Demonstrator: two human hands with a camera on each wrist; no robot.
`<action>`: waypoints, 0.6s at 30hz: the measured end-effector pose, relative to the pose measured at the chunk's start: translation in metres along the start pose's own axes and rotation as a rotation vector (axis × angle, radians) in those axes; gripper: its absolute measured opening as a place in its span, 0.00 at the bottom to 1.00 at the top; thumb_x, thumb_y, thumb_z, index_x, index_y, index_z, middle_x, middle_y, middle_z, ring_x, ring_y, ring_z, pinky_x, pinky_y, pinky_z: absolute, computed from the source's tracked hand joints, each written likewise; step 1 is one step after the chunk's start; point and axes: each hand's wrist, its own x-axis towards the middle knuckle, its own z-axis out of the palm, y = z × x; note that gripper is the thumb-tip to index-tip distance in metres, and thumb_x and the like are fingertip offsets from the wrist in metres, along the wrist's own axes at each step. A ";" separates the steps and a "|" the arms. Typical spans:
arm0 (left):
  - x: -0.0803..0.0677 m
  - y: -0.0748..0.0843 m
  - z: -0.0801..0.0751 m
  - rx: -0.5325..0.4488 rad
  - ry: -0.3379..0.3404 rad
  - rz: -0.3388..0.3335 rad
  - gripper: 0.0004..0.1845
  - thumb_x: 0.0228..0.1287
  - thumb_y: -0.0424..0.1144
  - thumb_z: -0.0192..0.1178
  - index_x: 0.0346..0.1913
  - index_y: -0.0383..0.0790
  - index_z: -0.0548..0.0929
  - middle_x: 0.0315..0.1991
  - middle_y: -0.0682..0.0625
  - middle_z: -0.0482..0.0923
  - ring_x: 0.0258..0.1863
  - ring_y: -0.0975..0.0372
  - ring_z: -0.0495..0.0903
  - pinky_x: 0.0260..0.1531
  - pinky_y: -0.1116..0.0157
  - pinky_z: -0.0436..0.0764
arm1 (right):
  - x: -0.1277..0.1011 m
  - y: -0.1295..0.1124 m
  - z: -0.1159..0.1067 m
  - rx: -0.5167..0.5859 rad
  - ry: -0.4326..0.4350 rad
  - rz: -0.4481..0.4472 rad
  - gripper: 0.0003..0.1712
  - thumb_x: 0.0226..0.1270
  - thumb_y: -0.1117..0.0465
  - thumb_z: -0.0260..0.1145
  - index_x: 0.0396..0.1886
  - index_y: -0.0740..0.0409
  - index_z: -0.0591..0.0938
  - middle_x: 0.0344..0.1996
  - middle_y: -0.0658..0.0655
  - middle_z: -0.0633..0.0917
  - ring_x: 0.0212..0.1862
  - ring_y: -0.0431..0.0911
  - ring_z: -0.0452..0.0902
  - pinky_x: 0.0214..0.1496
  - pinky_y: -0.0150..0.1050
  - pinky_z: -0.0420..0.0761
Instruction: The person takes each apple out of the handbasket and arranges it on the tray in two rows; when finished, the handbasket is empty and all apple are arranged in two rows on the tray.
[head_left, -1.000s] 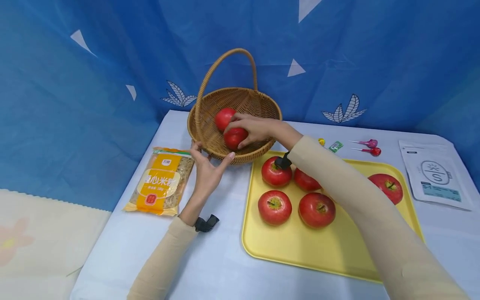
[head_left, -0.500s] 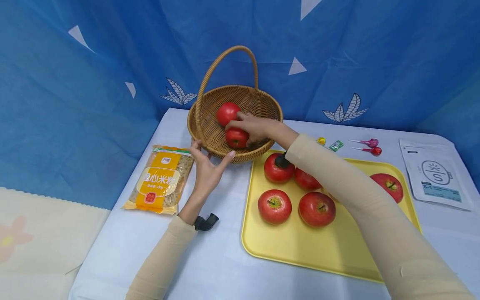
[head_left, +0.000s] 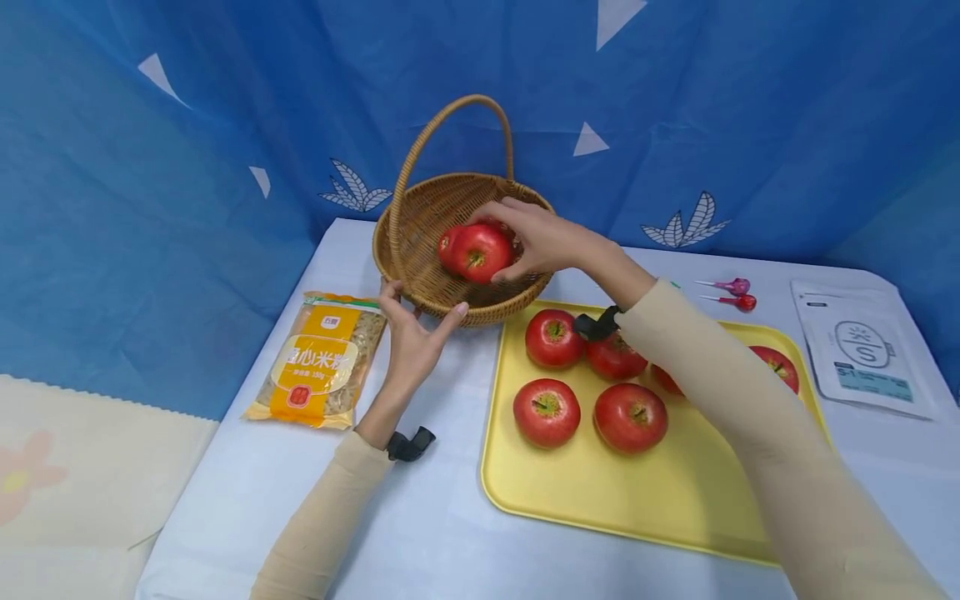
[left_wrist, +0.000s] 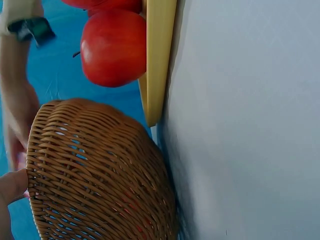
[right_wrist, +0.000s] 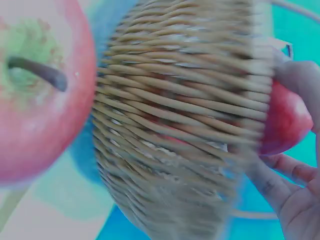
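1. The wicker basket (head_left: 420, 250) sits in the upper middle of the head view, round and shallow, woven of tan cane with a tall arched handle (head_left: 442, 133). Over its bowl the right hand (head_left: 536, 237) holds a red apple (head_left: 480, 252), fingers and thumb curled round the fruit, its stem end facing the camera. A second red apple (head_left: 447, 247) peeks out just behind it, at the left, inside the basket.
2. The left hand (head_left: 411, 337) rests against the basket's near outer wall, thumb and fingers spread in an open cradle and touching the weave, not gripping. In the left wrist view a fingertip (left_wrist: 12, 185) presses the ribbed cane at the lower left.
3. The yellow tray (head_left: 660, 500) fills the lower right of the head view: flat, smooth plastic, rounded corners, a low raised lip. It holds glossy round apples: four clear ones (head_left: 547, 412) clustered at its upper left and more partly hidden behind the sleeve (head_left: 720, 392).
4. The tray's edge lies just beside the basket, on a pale smooth tablecloth (head_left: 420, 533).
5. At the left lies a crinkly clear-and-orange noodle packet (head_left: 321, 360); at the far right a flat white pouch (head_left: 862, 354); above the tray, two small lollipops (head_left: 731, 292).
6. Behind hangs a blue fabric backdrop (head_left: 187, 125) with white leaf prints.
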 end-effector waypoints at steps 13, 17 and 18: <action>-0.003 0.000 0.002 0.008 0.006 -0.018 0.50 0.57 0.49 0.71 0.68 0.39 0.46 0.76 0.41 0.34 0.74 0.46 0.52 0.73 0.52 0.60 | -0.180 -0.010 -0.014 0.164 0.222 0.238 0.46 0.46 0.59 0.82 0.64 0.52 0.67 0.51 0.50 0.79 0.48 0.44 0.77 0.41 0.35 0.86; -0.002 0.001 0.003 0.006 0.008 -0.028 0.49 0.56 0.49 0.72 0.68 0.41 0.46 0.76 0.42 0.34 0.75 0.48 0.52 0.73 0.54 0.61 | -0.236 -0.008 0.001 0.142 0.274 0.317 0.47 0.44 0.61 0.82 0.64 0.54 0.68 0.49 0.51 0.81 0.45 0.37 0.78 0.39 0.31 0.85; -0.002 0.002 0.004 0.007 0.009 -0.029 0.49 0.56 0.49 0.72 0.68 0.41 0.46 0.75 0.42 0.34 0.75 0.49 0.51 0.73 0.55 0.61 | -0.249 -0.008 0.004 0.138 0.278 0.332 0.47 0.44 0.62 0.82 0.64 0.55 0.68 0.48 0.52 0.81 0.45 0.36 0.78 0.38 0.31 0.85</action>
